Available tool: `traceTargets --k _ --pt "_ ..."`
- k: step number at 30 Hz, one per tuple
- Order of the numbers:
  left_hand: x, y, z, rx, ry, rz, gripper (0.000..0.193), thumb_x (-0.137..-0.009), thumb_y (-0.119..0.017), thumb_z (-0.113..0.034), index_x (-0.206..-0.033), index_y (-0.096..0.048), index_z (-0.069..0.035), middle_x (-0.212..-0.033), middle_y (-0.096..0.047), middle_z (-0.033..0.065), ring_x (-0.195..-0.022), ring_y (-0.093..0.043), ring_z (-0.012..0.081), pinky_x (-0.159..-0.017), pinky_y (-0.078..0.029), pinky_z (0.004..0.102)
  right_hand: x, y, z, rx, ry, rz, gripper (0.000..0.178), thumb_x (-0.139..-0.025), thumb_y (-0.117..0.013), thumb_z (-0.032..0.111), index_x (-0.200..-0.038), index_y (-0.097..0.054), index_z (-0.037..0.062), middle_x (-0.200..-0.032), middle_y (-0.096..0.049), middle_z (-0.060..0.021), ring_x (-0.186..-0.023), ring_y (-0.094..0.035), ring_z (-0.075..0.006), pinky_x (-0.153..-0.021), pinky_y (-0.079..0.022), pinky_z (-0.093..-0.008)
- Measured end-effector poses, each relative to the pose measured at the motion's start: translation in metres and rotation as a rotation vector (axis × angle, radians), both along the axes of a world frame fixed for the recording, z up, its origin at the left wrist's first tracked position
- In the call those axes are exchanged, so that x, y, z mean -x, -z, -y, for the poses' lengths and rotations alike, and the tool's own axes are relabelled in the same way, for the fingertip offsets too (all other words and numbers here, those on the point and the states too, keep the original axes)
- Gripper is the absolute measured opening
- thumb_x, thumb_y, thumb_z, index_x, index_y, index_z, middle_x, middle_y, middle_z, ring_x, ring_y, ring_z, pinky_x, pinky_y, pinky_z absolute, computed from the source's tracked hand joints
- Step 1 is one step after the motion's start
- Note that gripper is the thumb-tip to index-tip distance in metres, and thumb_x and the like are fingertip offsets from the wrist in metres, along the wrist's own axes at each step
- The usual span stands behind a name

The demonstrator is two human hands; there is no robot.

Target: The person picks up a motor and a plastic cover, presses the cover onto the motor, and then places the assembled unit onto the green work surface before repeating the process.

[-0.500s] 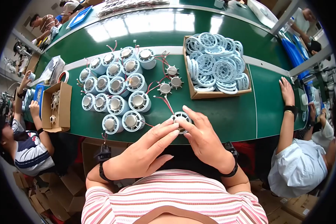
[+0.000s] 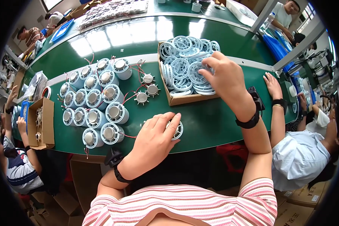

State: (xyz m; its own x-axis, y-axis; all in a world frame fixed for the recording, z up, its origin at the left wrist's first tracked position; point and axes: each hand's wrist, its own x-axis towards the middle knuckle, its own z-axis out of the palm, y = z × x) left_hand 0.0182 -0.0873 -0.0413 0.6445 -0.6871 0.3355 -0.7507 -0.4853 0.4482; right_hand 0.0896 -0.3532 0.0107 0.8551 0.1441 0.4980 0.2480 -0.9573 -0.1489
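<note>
My left hand (image 2: 154, 137) is closed over a light-blue spoked ring part (image 2: 180, 131) at the table's near edge; its fingers cover most of it. Further right and farther away, my right hand (image 2: 226, 77) hovers over a cardboard box (image 2: 194, 99) heaped with light-blue plastic rings (image 2: 181, 67). Thumb and forefinger are apart just above a ring, and nothing shows between them. To the left stand several light-blue cylinders (image 2: 116, 113) with round metal centres and red wires. Between them and the box lie three round metal pieces (image 2: 141, 98) with short legs and wires.
An open cardboard box (image 2: 47, 124) with small parts stands at the table's left end, beside a clear plastic bin (image 2: 35, 86). At the right, a co-worker's hand (image 2: 273, 86) rests on the green table (image 2: 211, 122). Other people sit at both sides. A metal post (image 2: 263, 17) rises far right.
My right hand has left the ring part and moved right and away to above the box of rings. My left hand has stayed at the ring part. The whole view has shifted.
</note>
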Motion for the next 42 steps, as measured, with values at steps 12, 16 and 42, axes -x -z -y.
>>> traceTargets --k 12,16,42 --pt "0.016 -0.013 -0.028 0.0 -0.082 -0.356 0.071 -0.081 -0.087 -0.01 -0.145 -0.054 -0.006 -0.131 -0.059 0.0145 -0.109 -0.066 0.0308 -0.084 -0.057 0.0388 0.076 -0.002 -0.01 -0.469 -0.435 0.207 0.025 -0.076 -0.081 -0.008 -0.097 -0.074 0.0052 -0.094 -0.067 -0.009 -0.09 -0.066 -0.0255 -0.081 -0.054 -0.0376" --pt "0.015 -0.01 -0.02 0.207 -0.116 -0.745 0.07 -0.085 -0.083 -0.001 -0.147 -0.05 -0.005 -0.137 -0.057 0.0116 -0.108 -0.068 0.0204 -0.081 -0.061 0.0318 0.117 0.041 -0.023 -0.242 -0.462 -0.019 0.03 -0.073 -0.082 -0.007 -0.099 -0.076 0.0053 -0.096 -0.067 -0.0077 -0.095 -0.066 -0.0287 -0.086 -0.053 -0.0405" --pt "0.011 0.017 0.001 0.503 -0.032 -1.164 0.07 -0.091 -0.07 0.009 -0.154 -0.042 -0.005 -0.148 -0.049 0.0098 -0.131 -0.058 0.0181 -0.099 -0.058 0.0315 0.128 0.046 -0.063 -0.651 -0.339 -0.194 0.067 -0.069 -0.09 0.004 -0.131 -0.066 0.003 -0.122 -0.061 -0.0171 -0.107 -0.064 -0.0305 -0.088 -0.057 -0.0382"
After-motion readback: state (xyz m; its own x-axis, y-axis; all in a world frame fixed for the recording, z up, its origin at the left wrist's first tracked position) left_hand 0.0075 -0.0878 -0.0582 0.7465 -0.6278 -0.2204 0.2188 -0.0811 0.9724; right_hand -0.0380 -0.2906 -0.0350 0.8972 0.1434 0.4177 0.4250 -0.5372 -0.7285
